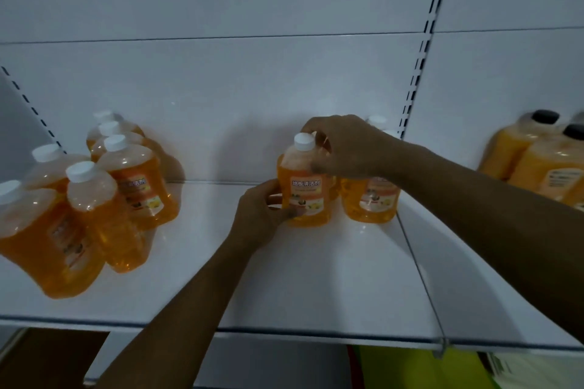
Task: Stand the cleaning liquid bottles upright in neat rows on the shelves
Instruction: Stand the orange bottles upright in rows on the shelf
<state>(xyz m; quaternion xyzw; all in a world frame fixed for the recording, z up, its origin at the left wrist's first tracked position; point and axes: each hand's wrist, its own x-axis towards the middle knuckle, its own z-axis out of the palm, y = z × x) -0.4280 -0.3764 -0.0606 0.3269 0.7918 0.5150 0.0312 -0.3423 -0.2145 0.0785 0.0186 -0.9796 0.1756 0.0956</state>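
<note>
An orange cleaning liquid bottle (305,186) with a white cap stands upright near the back of the white shelf (284,278). My left hand (262,211) grips its lower left side. My right hand (341,145) curls round its neck, just behind the cap. Another upright orange bottle (369,199) stands right beside it, partly hidden by my right wrist; a further white cap (377,120) shows behind. At the left, several orange bottles (104,199) with white caps stand in a loose cluster.
Larger orange bottles with black caps (543,158) stand on the neighbouring shelf section at the right. A metal divider (420,271) runs front to back between the sections. A slotted upright (423,41) rises at the back. Green and red packaging (410,369) shows below the shelf.
</note>
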